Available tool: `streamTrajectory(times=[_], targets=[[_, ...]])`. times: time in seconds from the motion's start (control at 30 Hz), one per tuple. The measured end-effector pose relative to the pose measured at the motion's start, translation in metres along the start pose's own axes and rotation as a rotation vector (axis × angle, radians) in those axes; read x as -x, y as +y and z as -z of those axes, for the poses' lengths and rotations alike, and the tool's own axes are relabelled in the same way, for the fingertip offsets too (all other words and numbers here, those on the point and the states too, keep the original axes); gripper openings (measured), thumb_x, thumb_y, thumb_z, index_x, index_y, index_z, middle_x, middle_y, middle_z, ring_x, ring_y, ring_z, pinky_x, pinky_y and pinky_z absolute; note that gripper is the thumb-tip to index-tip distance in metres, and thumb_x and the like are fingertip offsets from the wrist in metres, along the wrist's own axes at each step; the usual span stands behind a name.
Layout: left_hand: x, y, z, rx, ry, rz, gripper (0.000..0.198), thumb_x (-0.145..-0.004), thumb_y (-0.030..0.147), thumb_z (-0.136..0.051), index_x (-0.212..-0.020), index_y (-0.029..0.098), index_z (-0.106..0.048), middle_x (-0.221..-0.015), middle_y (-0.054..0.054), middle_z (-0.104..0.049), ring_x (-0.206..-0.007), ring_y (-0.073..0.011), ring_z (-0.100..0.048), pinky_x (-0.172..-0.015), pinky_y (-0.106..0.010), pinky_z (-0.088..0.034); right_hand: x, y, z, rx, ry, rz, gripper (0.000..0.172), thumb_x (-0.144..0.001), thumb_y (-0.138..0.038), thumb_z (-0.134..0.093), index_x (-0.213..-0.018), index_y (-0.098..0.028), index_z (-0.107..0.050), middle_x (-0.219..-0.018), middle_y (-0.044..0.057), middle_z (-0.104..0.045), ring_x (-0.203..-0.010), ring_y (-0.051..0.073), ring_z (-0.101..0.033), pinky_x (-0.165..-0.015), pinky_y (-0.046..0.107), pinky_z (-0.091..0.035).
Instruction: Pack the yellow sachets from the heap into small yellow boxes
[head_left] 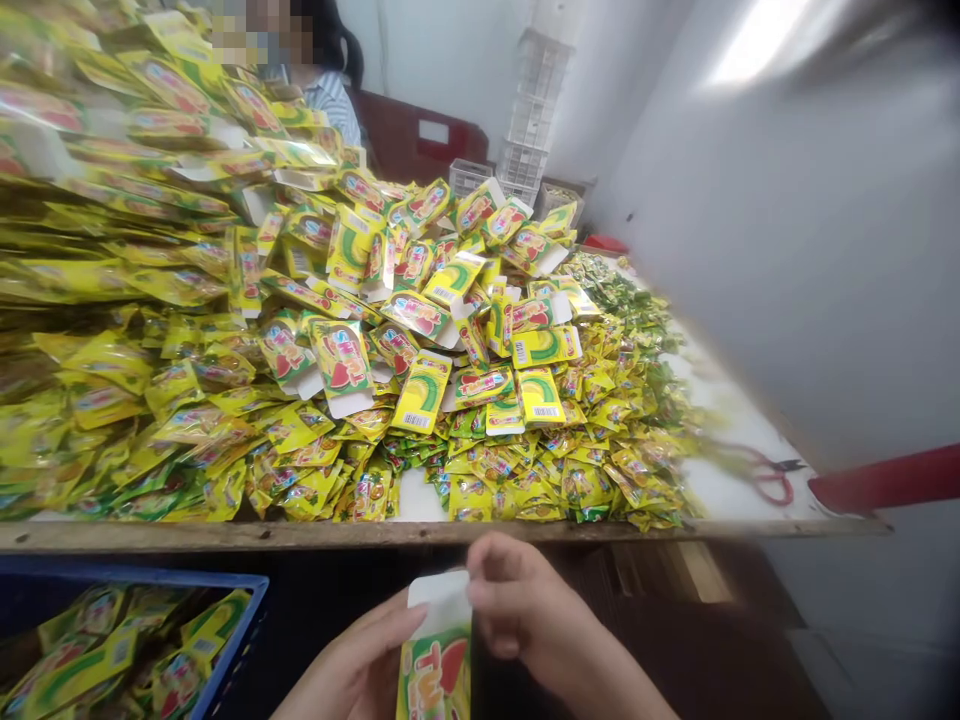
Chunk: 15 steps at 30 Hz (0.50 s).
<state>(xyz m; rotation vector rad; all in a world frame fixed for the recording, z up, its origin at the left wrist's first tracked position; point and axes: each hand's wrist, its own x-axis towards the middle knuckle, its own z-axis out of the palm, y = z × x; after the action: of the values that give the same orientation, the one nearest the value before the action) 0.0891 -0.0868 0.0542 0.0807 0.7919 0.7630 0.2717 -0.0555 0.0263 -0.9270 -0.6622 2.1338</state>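
Note:
In front of the table edge, my left hand [364, 655] is closed around a small yellow and green candy box [435, 670] with a watermelon picture. The box stands roughly upright, its white end flap [440, 592] raised at the top. My right hand [529, 610] is curled at the upper right of the box, with thumb and fingertips pinched at the flap's edge. Its other fingers are bent inward. The lower part of the box runs out of view. Beyond my hands, many similar boxes [420, 390] lie heaped over yellow candy packets [495, 470] on the table.
A blue crate [259, 590] with filled boxes stands at lower left. Red-handled scissors [776, 480] lie at the table's right corner, beside a red bar [892, 480]. The wooden table edge [525, 532] runs across. Behind the heap are a person [334, 100] and stacked white baskets [525, 130].

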Motion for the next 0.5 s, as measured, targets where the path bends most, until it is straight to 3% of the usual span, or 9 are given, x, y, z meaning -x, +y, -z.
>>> streamTrajectory(times=[0.13,0.23,0.37,0.43,0.5], targets=[[0.001,0.005,-0.002,-0.048,-0.019,-0.013,0.035,-0.078,0.011,-0.063,-0.112,0.015,-0.069,-0.094,-0.01,-0.074,-0.09,-0.0288,-0.067,-0.08,-0.036,-0.048,0.003,-0.003,0.002,-0.047,-0.099,-0.068,0.025,-0.072,-0.025,-0.078,-0.086,-0.014,-0.061,-0.06,-0.003,-0.055,-0.043,0.007,-0.049,-0.036,0.015,-0.036],[0.0,0.002,-0.002,-0.071,-0.032,-0.002,0.027,-0.075,0.015,-0.067,-0.102,0.017,-0.07,-0.089,-0.008,-0.071,-0.087,-0.027,-0.066,-0.078,-0.034,-0.048,0.004,-0.003,0.0,-0.038,-0.101,-0.131,0.029,-0.064,-0.019,-0.079,-0.086,-0.015,-0.061,-0.064,-0.003,-0.057,-0.04,0.005,-0.045,-0.033,0.015,-0.03],[-0.004,-0.003,-0.005,-0.076,-0.065,-0.02,0.021,-0.071,0.024,-0.074,-0.091,0.019,-0.068,-0.083,-0.005,-0.067,-0.08,-0.0242,-0.065,-0.071,-0.031,-0.049,-0.003,0.004,-0.01,0.06,0.092,-0.158,0.021,-0.056,-0.017,-0.074,-0.065,-0.016,-0.055,-0.051,-0.006,-0.049,-0.035,0.004,-0.036,-0.031,0.015,-0.022],[-0.007,-0.002,-0.003,-0.129,-0.024,-0.077,0.021,-0.071,0.028,-0.076,-0.089,0.021,-0.068,-0.083,-0.004,-0.067,-0.078,-0.0228,-0.064,-0.069,-0.031,-0.05,-0.006,0.008,-0.013,0.142,0.197,-0.095,0.019,-0.057,-0.02,-0.073,-0.063,-0.016,-0.056,-0.049,-0.006,-0.048,-0.035,0.004,-0.036,-0.03,0.015,-0.023],[-0.011,0.001,0.003,-0.283,0.081,-0.185,0.02,-0.072,0.032,-0.077,-0.087,0.022,-0.07,-0.083,-0.003,-0.069,-0.079,-0.0218,-0.064,-0.072,-0.03,-0.051,-0.006,0.008,-0.014,0.233,0.215,0.034,0.018,-0.061,-0.026,-0.076,-0.072,-0.015,-0.066,-0.058,-0.003,-0.055,-0.041,0.006,-0.043,-0.033,0.015,-0.032]])
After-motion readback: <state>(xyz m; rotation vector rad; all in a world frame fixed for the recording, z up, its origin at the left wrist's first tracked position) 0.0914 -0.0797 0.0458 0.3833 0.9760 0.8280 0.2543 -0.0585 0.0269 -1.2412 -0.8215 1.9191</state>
